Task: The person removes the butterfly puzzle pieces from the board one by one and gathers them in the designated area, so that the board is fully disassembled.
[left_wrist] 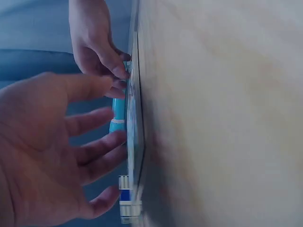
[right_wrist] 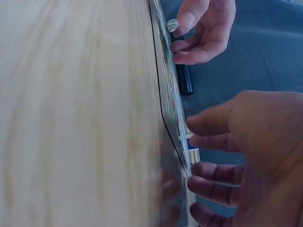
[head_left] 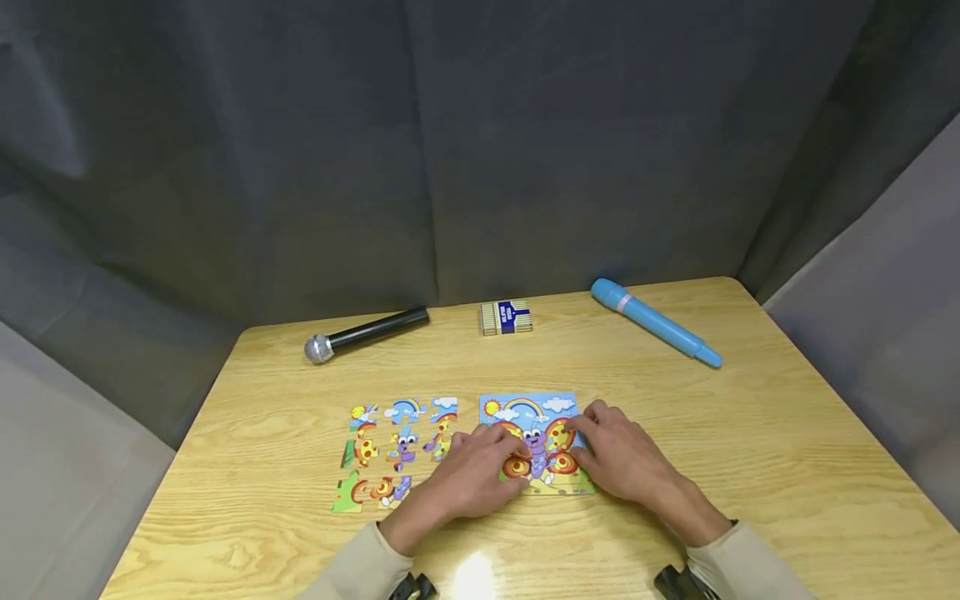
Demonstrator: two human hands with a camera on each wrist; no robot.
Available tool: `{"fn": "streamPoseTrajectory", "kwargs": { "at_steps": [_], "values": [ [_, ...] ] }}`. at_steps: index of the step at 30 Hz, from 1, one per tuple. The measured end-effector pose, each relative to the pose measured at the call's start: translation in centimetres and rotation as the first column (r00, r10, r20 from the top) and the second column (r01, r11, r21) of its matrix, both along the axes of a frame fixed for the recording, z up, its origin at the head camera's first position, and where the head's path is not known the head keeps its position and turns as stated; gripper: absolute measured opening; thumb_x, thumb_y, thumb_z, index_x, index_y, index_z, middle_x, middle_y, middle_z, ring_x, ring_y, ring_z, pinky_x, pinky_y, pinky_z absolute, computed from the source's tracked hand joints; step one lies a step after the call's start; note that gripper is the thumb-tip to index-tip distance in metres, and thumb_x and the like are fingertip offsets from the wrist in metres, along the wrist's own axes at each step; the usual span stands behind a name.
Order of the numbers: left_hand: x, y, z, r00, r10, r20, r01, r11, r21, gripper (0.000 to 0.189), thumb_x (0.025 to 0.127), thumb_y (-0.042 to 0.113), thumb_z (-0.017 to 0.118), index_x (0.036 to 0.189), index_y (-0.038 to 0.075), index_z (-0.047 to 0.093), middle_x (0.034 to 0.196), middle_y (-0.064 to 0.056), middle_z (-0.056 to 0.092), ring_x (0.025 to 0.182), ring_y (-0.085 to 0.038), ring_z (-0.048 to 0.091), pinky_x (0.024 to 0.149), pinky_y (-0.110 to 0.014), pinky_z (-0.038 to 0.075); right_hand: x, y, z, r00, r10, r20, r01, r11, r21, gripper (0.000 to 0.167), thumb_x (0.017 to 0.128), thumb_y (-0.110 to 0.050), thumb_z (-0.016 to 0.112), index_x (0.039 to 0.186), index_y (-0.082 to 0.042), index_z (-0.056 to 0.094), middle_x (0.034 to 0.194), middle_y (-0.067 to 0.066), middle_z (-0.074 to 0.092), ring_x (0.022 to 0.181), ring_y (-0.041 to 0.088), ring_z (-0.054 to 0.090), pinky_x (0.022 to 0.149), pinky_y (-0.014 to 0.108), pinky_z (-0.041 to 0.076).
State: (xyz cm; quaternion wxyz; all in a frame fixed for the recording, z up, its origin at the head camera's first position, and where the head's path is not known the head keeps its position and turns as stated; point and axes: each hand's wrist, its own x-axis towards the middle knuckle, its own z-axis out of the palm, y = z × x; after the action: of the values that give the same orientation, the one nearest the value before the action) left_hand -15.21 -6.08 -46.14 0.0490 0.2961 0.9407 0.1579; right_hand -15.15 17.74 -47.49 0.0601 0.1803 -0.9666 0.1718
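A flat butterfly picture (head_left: 537, 467), with a sun, rainbow and clouds, lies on the table. My left hand (head_left: 474, 473) is over its left side, fingers loosely bent; in the left wrist view the fingertips (left_wrist: 108, 156) are close to the picture's surface. At the right edge is my right hand (head_left: 621, 454), thumb and index fingertip over the picture. Its fingers (right_wrist: 218, 191) look relaxed and spread in the right wrist view. Nothing shows within either hand's grasp. Left of the picture lie several loose jigsaw pieces (head_left: 405, 446) in rough rows, with my left hand and forearm covering the lower right ones.
A black microphone (head_left: 378, 329) with a silver head lies at the back left. A bundle of thin sticks (head_left: 507, 317) with a blue band is at the back middle. At the back right, a blue microphone-shaped object (head_left: 660, 325) lies slanted. Behind the wooden table (head_left: 787, 467) hangs dark cloth.
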Motion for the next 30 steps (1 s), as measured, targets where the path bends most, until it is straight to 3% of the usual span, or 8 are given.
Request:
{"fn": "streamPoseTrajectory", "kwargs": {
  "at_steps": [7,15,20,24,30],
  "values": [
    [-0.3,1.9,0.0,0.998,-0.058,0.029,0.059,0.997,-0.046,0.032,0.086,0.042,0.065,0.114,0.027,0.063,0.100,0.009,0.053,0.095,-0.009,0.048,0.074,-0.029,0.032,0.1,0.2,0.0,0.998,-0.068,0.011,0.068,0.996,0.051,0.040,0.090,-0.019,0.065,0.129,-0.010,0.061,0.126,0.014,0.057,0.112,0.034,0.054,0.076,0.051,0.046],
    [-0.6,4.0,0.3,0.999,-0.032,0.031,0.036,0.990,-0.134,0.046,0.083,0.047,0.066,0.123,0.023,0.063,0.101,0.005,0.053,0.093,-0.011,0.049,0.073,-0.030,0.038,0.1,0.5,-0.2,0.997,-0.069,0.025,0.066,0.994,0.092,0.039,0.091,-0.022,0.064,0.128,-0.012,0.061,0.125,0.011,0.058,0.114,0.031,0.053,0.075,0.048,0.046],
    [-0.7,4.8,0.4,0.999,-0.024,0.020,0.027,0.985,-0.171,0.044,0.083,0.048,0.068,0.119,0.022,0.065,0.102,0.004,0.055,0.092,-0.012,0.049,0.073,-0.033,0.040,0.1,0.5,0.0,0.997,-0.076,0.017,0.074,0.993,0.089,0.037,0.090,-0.022,0.064,0.126,-0.013,0.062,0.125,0.010,0.058,0.114,0.031,0.054,0.075,0.050,0.045],
    [-0.7,5.0,0.2,1.000,-0.015,0.024,0.018,0.986,-0.166,0.042,0.081,0.046,0.071,0.114,0.022,0.065,0.099,0.005,0.054,0.089,-0.012,0.048,0.072,-0.034,0.039,0.2,0.5,0.1,0.997,-0.078,0.015,0.077,0.994,0.084,0.036,0.090,-0.021,0.064,0.125,-0.014,0.063,0.125,0.010,0.058,0.114,0.031,0.054,0.078,0.052,0.045],
    [-0.8,5.2,0.0,0.999,0.018,0.031,-0.015,0.996,-0.082,0.032,0.078,0.040,0.074,0.101,0.023,0.061,0.091,0.008,0.051,0.085,-0.009,0.047,0.072,-0.032,0.038,0.1,0.5,0.1,0.997,-0.080,-0.002,0.080,0.993,0.090,0.035,0.089,-0.020,0.065,0.123,-0.014,0.064,0.123,0.010,0.058,0.113,0.031,0.054,0.076,0.052,0.046]
  ]
}}
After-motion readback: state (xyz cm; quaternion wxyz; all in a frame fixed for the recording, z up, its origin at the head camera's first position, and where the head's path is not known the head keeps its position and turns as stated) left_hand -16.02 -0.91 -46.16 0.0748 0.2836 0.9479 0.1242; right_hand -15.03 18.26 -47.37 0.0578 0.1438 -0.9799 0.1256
